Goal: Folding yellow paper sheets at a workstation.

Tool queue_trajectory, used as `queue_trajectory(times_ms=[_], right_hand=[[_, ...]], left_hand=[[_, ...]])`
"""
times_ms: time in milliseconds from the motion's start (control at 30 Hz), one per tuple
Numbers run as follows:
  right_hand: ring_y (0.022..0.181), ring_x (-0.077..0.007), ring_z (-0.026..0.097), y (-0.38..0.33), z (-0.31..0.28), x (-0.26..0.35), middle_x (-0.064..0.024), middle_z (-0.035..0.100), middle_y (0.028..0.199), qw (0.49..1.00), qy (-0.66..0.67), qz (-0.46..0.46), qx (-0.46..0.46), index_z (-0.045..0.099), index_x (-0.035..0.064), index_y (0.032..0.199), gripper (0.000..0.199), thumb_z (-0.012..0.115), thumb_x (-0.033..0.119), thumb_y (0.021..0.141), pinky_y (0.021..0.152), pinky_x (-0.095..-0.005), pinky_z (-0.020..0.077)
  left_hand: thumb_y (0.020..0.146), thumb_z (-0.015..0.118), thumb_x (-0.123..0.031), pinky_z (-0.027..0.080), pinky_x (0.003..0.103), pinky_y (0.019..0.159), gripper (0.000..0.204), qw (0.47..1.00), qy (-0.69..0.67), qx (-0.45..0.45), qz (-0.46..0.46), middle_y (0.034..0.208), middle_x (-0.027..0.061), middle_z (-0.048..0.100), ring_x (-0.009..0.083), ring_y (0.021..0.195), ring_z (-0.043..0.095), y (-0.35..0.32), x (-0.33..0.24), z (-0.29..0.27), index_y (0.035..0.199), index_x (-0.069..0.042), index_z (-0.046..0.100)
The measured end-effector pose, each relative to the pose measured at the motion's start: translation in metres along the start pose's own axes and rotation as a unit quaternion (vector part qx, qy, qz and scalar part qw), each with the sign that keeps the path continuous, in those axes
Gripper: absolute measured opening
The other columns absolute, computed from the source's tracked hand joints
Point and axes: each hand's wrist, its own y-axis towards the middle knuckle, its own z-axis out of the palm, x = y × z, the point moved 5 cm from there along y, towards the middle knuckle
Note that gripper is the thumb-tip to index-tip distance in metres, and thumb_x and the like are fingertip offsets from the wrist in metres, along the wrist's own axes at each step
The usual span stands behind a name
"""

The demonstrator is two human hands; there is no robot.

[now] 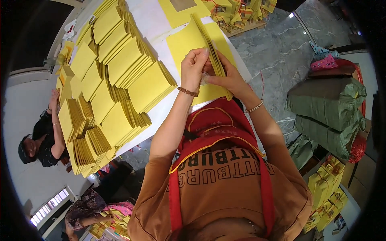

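Note:
A bundle of folded yellow paper sheets (211,50) stands on edge between my hands at the table's near right edge. My right hand (231,78) is closed round the bundle's lower right side, thumb in front. My left hand (195,66) is closed in a pinch at the bundle's left edge; its fingertips are partly hidden. A small clear, shiny piece (204,78) shows between the hands, too small to name. Under the bundle lie flat yellow sheets (177,42) on the white table (161,114).
Many stacks of folded yellow paper (124,60) cover the table's left side. A person (44,136) works at the far left, another (86,211) at the lower left. Green wrapped bundles (325,104) stand on the right. Yellow packages (237,14) sit beyond the table.

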Motion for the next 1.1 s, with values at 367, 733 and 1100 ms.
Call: queue_trajectory(times_ms=[367,733,1100], right_hand=[[0.097,-0.0118,0.048,-0.001,-0.001,0.0,-0.0061,0.047,0.109,1.0,0.025,0.007,-0.012,0.023,0.002,0.131,0.071,0.063,0.007,0.073,0.084,-0.0236,0.04],[0.104,-0.0115,0.041,-0.001,-0.008,-0.007,-0.005,0.045,0.115,0.999,0.007,0.026,-0.041,0.03,0.0021,0.128,0.054,0.053,0.013,0.081,0.088,-0.0246,0.0343],[0.097,-0.0109,0.046,-0.004,-0.012,-0.011,-0.0037,0.05,0.109,0.994,0.067,0.053,-0.075,0.039,0.0018,0.121,0.043,0.05,0.01,0.081,0.084,-0.023,0.0367]], left_hand=[[0.085,0.053,-0.024,0.045,0.021,0.058,0.025,1.0,-0.013,-0.006,0.001,0.073,0.0049,0.058,0.0096,0.062,0.054,-0.001,0.001,-0.002,0.091,0.0,0.055],[0.081,0.059,-0.014,0.033,0.018,0.046,0.013,0.996,-0.027,-0.071,0.054,0.064,-0.0023,0.051,0.0037,0.051,0.042,-0.004,0.006,-0.006,0.082,-0.002,0.055],[0.08,0.06,-0.015,0.033,0.016,0.048,0.013,0.996,-0.019,-0.049,0.067,0.065,-0.0038,0.05,0.0028,0.054,0.041,-0.008,-0.001,0.003,0.082,-0.003,0.056]])
